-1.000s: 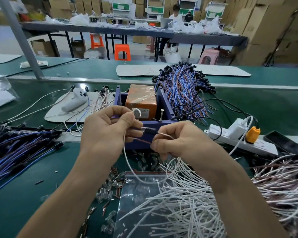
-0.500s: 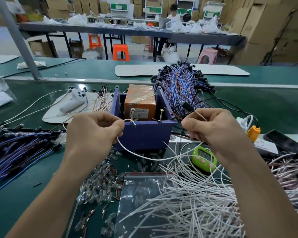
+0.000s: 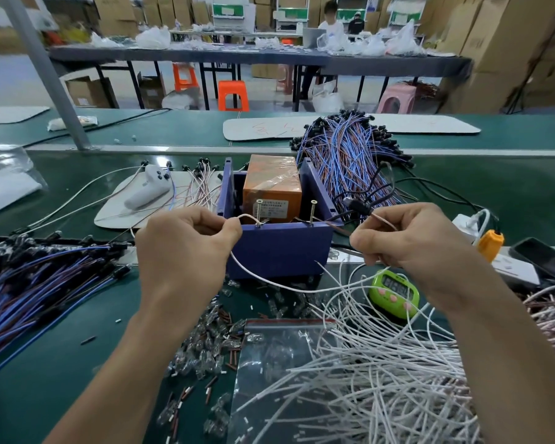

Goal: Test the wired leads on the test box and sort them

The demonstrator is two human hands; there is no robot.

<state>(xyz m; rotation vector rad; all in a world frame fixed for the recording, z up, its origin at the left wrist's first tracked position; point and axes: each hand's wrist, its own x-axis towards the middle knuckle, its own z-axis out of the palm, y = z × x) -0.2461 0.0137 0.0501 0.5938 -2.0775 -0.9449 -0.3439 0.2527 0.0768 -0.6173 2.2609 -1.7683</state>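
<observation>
A purple test box point(image 3: 279, 251) stands mid-table with an orange block point(image 3: 271, 184) inside and two upright screws point(image 3: 259, 209) on its front rim. My left hand point(image 3: 186, 248) pinches one end of a white lead point(image 3: 269, 283) and holds its bare tip against the left screw. My right hand point(image 3: 410, 238) grips the lead's other end, a black socket point(image 3: 359, 206), with a brown wire reaching toward the right screw point(image 3: 313, 211). The white lead sags in a loop in front of the box.
A heap of white leads point(image 3: 382, 373) and a clear zip bag point(image 3: 276, 363) lie at the front right, small glass bulbs point(image 3: 205, 344) in front. Blue-purple lead bundles lie left point(image 3: 36, 283) and behind point(image 3: 350, 155). A green timer point(image 3: 393, 293), power strip point(image 3: 513, 267), phone point(image 3: 542, 257) sit right.
My hands have drawn apart from in front of the box. The left one now holds the wire tip on the left screw, and the right one carries the socket end to the box's right side.
</observation>
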